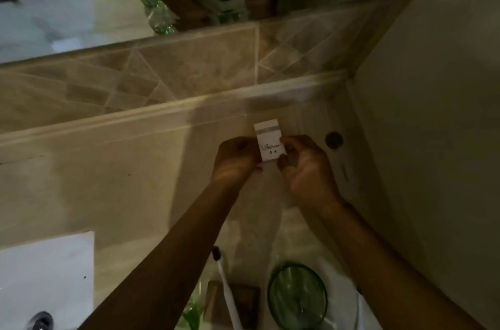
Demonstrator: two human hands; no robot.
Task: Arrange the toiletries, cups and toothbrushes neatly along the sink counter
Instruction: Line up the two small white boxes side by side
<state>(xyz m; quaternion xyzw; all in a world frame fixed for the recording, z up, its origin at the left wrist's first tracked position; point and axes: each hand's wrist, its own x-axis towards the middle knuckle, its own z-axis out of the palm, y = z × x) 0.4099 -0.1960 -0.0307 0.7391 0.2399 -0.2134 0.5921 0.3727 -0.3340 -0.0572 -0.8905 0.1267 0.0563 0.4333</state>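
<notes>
Both hands hold a small white box (270,140) with a grey band and dark lettering, at the back of the beige counter (121,189) near the right corner. My left hand (238,159) grips its left side and my right hand (303,164) pinches its right side. Close to me stands a green glass cup (297,296), seen from above. A white toothbrush (227,289) with a dark head lies left of the cup, over a small brown packet (243,302). A second green glass item (193,313) shows partly under my left forearm.
The white sink basin (46,275) with its drain (42,323) is at the lower left. A tiled backsplash (189,70) and a mirror (81,5) rise behind the counter. A wall (433,113) closes the right side, with a round metal fitting (334,139) near the corner.
</notes>
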